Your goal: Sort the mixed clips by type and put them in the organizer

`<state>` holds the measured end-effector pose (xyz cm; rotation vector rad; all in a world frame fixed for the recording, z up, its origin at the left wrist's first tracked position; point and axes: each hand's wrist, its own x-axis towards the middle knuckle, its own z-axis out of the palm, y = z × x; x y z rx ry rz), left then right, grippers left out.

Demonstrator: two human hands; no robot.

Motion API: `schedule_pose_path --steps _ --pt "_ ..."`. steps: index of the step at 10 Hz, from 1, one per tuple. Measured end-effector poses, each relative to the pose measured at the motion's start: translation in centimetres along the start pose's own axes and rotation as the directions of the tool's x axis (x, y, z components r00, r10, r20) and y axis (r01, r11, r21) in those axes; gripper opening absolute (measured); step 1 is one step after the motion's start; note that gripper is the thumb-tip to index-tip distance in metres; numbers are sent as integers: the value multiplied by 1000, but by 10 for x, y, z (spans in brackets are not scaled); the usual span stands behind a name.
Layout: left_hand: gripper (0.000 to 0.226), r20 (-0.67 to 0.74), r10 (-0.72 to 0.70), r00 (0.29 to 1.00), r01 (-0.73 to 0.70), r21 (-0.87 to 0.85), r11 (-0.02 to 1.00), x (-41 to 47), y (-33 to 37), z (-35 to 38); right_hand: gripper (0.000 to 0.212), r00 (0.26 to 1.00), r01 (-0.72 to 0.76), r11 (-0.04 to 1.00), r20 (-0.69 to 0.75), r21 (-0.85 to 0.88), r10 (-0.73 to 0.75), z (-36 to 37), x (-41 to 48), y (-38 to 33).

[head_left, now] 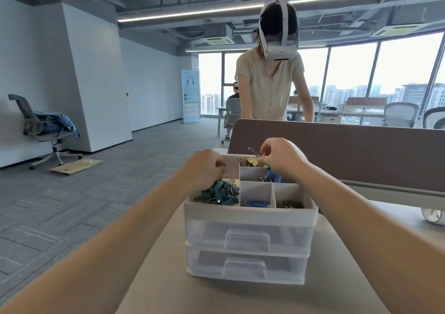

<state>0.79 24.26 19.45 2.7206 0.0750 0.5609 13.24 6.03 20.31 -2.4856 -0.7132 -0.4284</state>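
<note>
At frame centre, 1 gold clip (251, 162) is pinched in the right hand (281, 159) over the organizer (248, 213).
Judged light and stiff, it is best held by its wire loops; the left hand's (207, 166) grip cannot be told.

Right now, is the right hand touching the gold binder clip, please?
Touching: the head view shows the right hand pinching the gold binder clip by its wire handle.

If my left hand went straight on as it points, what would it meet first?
Probably the teal metal binder clips in the white plastic organizer, below the left hand; depth unclear.
</note>
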Motion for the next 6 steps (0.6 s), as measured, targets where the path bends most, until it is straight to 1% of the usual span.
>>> schedule_pose_path --steps 1,2,3,4,5,6 --pt "21 -49 42 998 -43 -28 999 5 5 -3 15 1000 -25 999 5 -37 25 5 10 -2" --pt "20 -61 79 995 -81 -37 996 7 9 -3 15 997 -48 995 57 -92 53 10 14 -6" --pt "19 -76 91 993 -95 -47 994 8 9 1 7 992 -60 988 100 -144 75 15 17 -6" --pt "19 -51 91 995 -93 -41 995 9 7 4 11 988 -90 990 119 -111 103 18 18 -4" --pt "20 -75 95 993 -100 -62 993 10 5 4 13 987 -73 992 132 -105 86 17 18 -4" --pt "21 -97 68 993 -76 -88 993 9 8 3 16 994 -72 993 76 -94 79 13 14 -5"
